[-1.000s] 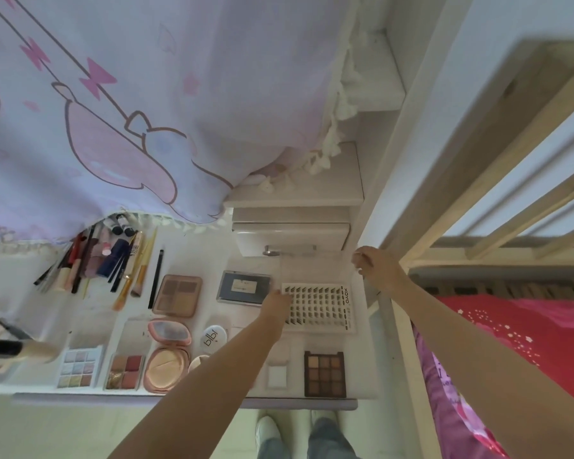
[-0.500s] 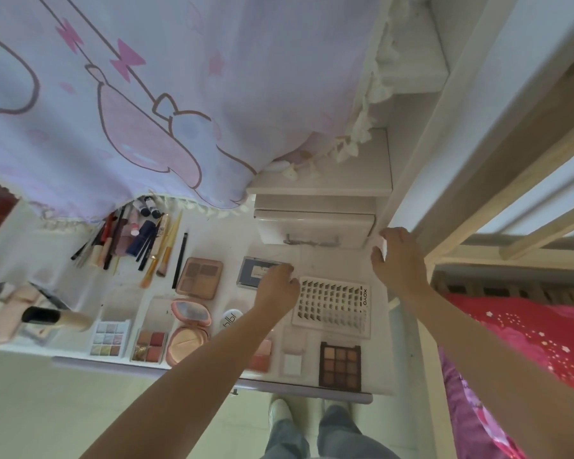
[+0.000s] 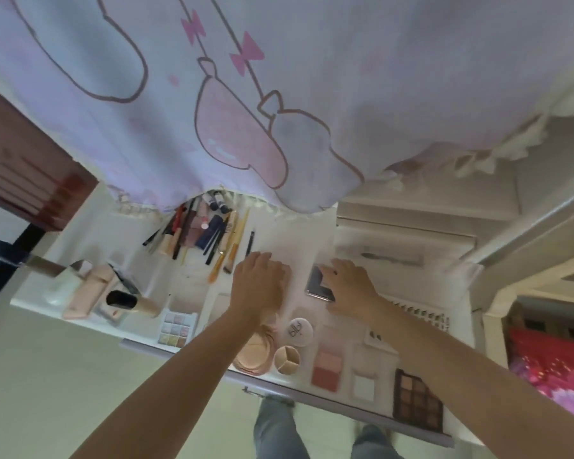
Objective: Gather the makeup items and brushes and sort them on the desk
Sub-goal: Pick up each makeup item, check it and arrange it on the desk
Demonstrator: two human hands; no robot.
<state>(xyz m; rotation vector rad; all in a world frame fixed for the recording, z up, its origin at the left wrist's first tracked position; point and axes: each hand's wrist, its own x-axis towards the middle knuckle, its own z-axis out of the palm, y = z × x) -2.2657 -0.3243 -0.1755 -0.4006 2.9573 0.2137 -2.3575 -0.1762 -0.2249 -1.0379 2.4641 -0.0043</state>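
Head view: on the white desk [image 3: 90, 311], your right hand [image 3: 347, 286] has come off the bed frame to press flat on the grey compact [image 3: 318, 281]; your left hand [image 3: 259, 283], fingers loosely bent, now covers the tan palette. Sorting continues mid-desk.

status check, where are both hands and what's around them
Left hand flat on the white desk, over a compact. Right hand on the dark rectangular palette, grip unclear. Brush pile just behind.

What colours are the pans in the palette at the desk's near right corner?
Browns and tans, in a dark-framed palette; head view shows it.
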